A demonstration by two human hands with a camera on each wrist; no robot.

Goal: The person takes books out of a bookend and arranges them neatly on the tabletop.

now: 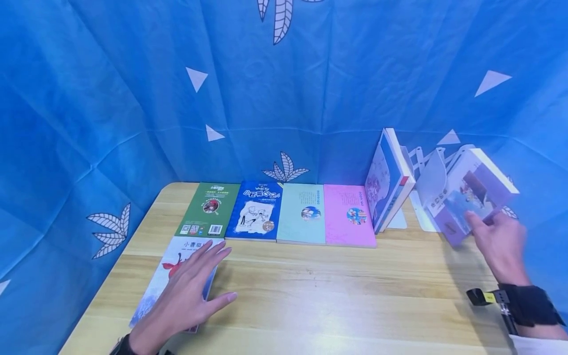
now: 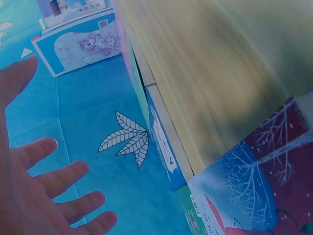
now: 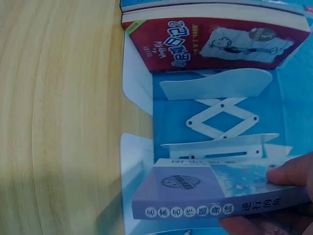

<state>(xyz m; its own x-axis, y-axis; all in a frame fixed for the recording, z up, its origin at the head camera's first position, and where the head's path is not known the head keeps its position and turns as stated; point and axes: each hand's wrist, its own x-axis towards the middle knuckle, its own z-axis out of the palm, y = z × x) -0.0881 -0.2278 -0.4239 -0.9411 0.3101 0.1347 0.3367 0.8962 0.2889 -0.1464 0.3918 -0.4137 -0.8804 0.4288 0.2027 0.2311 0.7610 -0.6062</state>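
My right hand [image 1: 503,244] grips a thick purple paperback book [image 3: 171,188], thumb on its cover and fingers beneath in the right wrist view. The book is tilted against the right end of a white folding bookend rack [image 3: 215,88]. At the rack's left end, a red book [image 3: 220,46] stands upright beside a blue-edged book [image 1: 381,182]. My left hand [image 1: 188,291] has its fingers spread over a pale book with a red picture [image 1: 153,286] lying at the table's left. In the left wrist view, nothing is between that hand's fingers [image 2: 63,178].
Along the back of the wooden table [image 1: 310,305] lie a green book [image 1: 199,207], a blue book [image 1: 235,222], a mint book [image 1: 297,227] and a pink book [image 1: 346,234], side by side. A blue cloth [image 1: 266,98] hangs right behind them and at both sides.
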